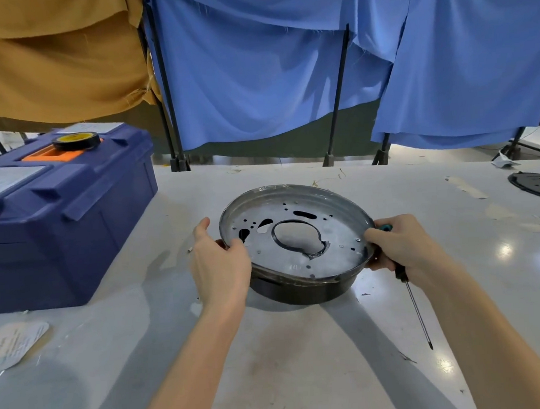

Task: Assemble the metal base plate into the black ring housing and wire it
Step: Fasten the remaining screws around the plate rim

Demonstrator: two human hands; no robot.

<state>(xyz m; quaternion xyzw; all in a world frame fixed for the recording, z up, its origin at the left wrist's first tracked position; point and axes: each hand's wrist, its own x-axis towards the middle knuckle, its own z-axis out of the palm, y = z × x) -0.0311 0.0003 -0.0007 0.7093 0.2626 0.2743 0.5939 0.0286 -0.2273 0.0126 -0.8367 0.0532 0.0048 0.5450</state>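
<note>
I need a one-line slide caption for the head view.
Left hand and right hand hold the metal base plate on the black ring housing; right hand also holds a screwdriver.

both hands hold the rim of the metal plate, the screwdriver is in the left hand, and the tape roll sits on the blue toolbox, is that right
Not quite: the screwdriver is in the right hand, not the left hand, as the head view shows. Both hands do hold the rim of the metal plate, and the tape roll sits on the blue toolbox.
</note>
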